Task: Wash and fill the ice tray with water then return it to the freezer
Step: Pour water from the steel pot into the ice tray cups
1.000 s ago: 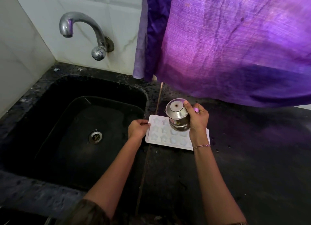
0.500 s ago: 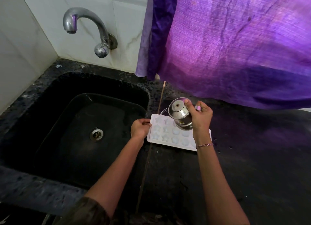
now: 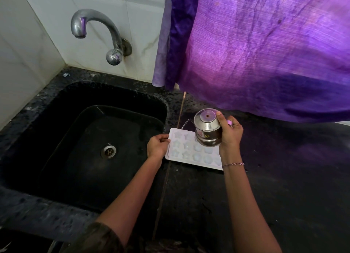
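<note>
A white ice tray with star and round moulds lies flat on the black counter, just right of the sink. My left hand grips its left edge. My right hand holds a small steel pot tipped over the tray's far side, its base facing me. A thin stream of water runs from the pot's far rim down to the tray's far left corner. The pot and my right hand hide part of the tray's far right side.
A black sink with a steel drain lies to the left. A curved steel tap juts from the white tiled wall, not running. A purple cloth hangs over the back of the counter, close above the pot.
My right hand has tipped the pot further over and shifted it toward the tray's far side, and water now streams out. My left hand has stayed on the tray's edge.
</note>
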The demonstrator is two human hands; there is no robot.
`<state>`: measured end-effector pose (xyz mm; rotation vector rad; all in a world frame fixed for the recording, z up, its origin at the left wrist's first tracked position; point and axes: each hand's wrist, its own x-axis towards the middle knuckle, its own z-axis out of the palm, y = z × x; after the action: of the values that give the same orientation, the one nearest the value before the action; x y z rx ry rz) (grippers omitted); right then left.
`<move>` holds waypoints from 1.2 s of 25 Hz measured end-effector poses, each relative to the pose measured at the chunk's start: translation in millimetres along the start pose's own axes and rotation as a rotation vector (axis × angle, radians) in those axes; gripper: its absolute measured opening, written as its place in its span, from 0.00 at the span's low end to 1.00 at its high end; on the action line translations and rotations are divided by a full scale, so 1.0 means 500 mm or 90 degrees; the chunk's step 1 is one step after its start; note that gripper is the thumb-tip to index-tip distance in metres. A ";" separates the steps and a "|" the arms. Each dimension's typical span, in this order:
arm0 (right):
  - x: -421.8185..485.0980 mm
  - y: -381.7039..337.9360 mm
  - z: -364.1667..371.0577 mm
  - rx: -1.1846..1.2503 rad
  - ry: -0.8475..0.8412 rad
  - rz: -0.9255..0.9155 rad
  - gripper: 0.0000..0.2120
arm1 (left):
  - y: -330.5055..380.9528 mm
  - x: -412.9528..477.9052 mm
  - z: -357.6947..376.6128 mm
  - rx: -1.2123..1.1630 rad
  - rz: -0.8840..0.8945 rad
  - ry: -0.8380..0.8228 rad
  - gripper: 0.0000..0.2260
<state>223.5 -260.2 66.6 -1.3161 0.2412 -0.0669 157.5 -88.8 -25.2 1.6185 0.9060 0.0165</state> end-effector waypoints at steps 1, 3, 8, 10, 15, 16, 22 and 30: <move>0.000 -0.002 -0.003 0.017 0.006 0.004 0.23 | 0.000 -0.002 0.000 -0.001 -0.002 0.000 0.09; -0.001 -0.008 -0.009 0.027 0.019 0.001 0.22 | -0.002 -0.009 0.001 0.023 -0.001 0.016 0.08; -0.001 -0.021 -0.024 0.001 0.017 -0.020 0.23 | -0.022 -0.037 0.006 0.154 0.125 0.088 0.11; 0.000 -0.022 -0.030 -0.021 0.016 -0.027 0.24 | -0.033 -0.042 0.008 0.150 0.182 0.103 0.11; 0.003 -0.016 -0.046 -0.093 0.011 -0.050 0.24 | -0.043 -0.044 0.013 0.161 0.291 0.138 0.11; 0.003 -0.014 -0.049 -0.111 0.007 -0.057 0.24 | -0.045 -0.043 0.014 0.161 0.295 0.139 0.11; 0.001 -0.001 -0.055 -0.154 -0.009 -0.085 0.25 | -0.048 -0.039 0.017 0.145 0.299 0.148 0.09; 0.003 0.002 -0.056 -0.138 0.007 -0.053 0.25 | -0.049 -0.036 0.019 0.153 0.300 0.152 0.09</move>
<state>218.8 -286.7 58.9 -1.5423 0.2065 -0.1206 136.5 -107.0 -40.2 2.0572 0.7033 0.4519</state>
